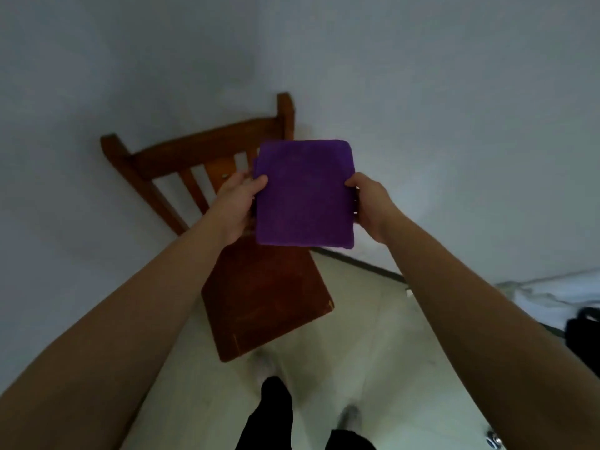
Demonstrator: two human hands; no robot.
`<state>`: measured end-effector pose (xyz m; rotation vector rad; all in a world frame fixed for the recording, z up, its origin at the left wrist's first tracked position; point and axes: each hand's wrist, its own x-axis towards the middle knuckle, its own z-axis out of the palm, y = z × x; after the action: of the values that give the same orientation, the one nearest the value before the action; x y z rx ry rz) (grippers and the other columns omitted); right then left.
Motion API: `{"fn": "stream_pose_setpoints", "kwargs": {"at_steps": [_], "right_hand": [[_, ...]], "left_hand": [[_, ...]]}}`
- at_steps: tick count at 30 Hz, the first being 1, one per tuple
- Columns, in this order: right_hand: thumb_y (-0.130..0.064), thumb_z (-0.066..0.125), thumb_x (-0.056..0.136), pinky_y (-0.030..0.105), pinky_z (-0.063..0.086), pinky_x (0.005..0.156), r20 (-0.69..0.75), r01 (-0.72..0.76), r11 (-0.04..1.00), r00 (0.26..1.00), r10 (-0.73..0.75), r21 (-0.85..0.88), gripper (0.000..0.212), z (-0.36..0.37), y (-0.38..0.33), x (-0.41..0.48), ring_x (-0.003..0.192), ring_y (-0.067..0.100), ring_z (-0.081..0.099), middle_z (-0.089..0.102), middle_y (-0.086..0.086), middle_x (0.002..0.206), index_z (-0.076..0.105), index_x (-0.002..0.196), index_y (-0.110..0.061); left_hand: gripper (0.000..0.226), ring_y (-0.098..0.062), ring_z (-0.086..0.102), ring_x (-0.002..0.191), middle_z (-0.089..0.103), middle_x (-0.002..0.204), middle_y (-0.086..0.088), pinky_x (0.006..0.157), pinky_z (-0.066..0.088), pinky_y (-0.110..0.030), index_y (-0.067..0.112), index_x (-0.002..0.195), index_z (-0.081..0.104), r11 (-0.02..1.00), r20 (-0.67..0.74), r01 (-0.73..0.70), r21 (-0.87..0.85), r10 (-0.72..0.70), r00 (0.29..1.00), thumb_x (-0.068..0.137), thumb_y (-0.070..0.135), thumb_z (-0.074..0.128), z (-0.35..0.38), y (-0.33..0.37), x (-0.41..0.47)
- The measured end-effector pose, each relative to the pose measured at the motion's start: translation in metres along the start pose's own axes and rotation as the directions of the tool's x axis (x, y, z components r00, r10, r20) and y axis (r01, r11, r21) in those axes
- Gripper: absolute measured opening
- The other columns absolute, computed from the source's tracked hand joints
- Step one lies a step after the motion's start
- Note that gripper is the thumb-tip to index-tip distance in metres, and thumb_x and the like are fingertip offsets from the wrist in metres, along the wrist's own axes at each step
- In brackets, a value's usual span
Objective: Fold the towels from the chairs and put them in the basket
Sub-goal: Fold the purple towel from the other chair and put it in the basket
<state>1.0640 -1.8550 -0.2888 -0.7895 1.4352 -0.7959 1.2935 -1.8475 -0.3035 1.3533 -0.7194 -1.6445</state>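
Fingers of my left hand & right hand pinch opposite edges of the folded purple towel, held above the chair at 12 o'clock; folding looks done, basket not in view.

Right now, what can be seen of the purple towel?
The purple towel is folded into a compact, near-rectangular pad with rounded corners, its fabric soft and slightly fuzzy. It is held in the air above the wooden chair, not touching it. The left hand grips its left edge, the right hand its right edge.
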Motion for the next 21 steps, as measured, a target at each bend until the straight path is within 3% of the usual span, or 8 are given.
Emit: {"fn": "stream_pose_setpoints", "kwargs": {"at_steps": [5,9,15,18,21], "right_hand": [[-0.023,0.045,0.093,0.035,0.053,0.074,-0.165,0.192,0.981,0.969,-0.184,0.032,0.024,-0.083,-0.075,-0.077,0.082,0.019,0.061,0.062,0.001,0.094,0.063,0.107,-0.015],[-0.028,0.045,0.088,0.036,0.056,0.071,-0.274,0.286,0.958,0.922,-0.275,0.001,0.037,-0.156,-0.094,-0.149,0.085,0.021,0.062,0.059,0.004,0.100,0.061,0.116,-0.012],[-0.024,0.046,0.092,0.037,0.056,0.072,-0.422,0.404,0.915,0.832,-0.360,0.016,0.039,-0.276,-0.073,-0.284,0.087,0.021,0.065,0.063,0.002,0.114,0.055,0.131,-0.026],[-0.015,0.048,0.089,0.040,0.058,0.076,-0.439,0.457,0.882,0.820,-0.368,0.113,0.057,-0.337,-0.048,-0.357,0.094,0.025,0.068,0.065,0.000,0.125,0.045,0.141,-0.038],[-0.004,0.052,0.084,0.040,0.058,0.079,-0.458,0.466,0.870,0.815,-0.353,0.159,0.075,-0.406,-0.002,-0.436,0.103,0.028,0.066,0.062,0.000,0.129,0.035,0.141,-0.049]], "left_hand": [[0.050,-0.012,0.068,0.103,0.064,0.124,0.001,0.084,0.057,-0.031,0.023,0.145,0.043,0.937,0.174,-0.255,0.238,0.217,0.960,0.098,0.031,0.059,0.105,0.084,-0.029],[0.059,-0.012,0.067,0.102,0.064,0.119,0.007,0.072,0.056,-0.025,0.037,0.151,0.026,0.870,0.361,-0.389,0.303,0.274,0.892,0.100,0.033,0.055,0.191,0.112,-0.084],[0.062,-0.015,0.070,0.096,0.071,0.112,0.006,0.068,0.057,-0.029,0.044,0.151,0.023,0.838,0.547,-0.473,0.273,0.270,0.793,0.100,0.028,0.055,0.322,0.087,-0.186],[0.067,-0.020,0.068,0.096,0.070,0.113,0.007,0.076,0.055,-0.036,0.044,0.150,0.027,0.857,0.628,-0.449,0.253,0.207,0.750,0.097,0.022,0.060,0.388,0.061,-0.235],[0.075,-0.023,0.066,0.098,0.068,0.119,0.005,0.074,0.054,-0.037,0.043,0.149,0.028,0.865,0.743,-0.431,0.255,0.111,0.660,0.091,0.010,0.061,0.461,0.017,-0.286]]}}
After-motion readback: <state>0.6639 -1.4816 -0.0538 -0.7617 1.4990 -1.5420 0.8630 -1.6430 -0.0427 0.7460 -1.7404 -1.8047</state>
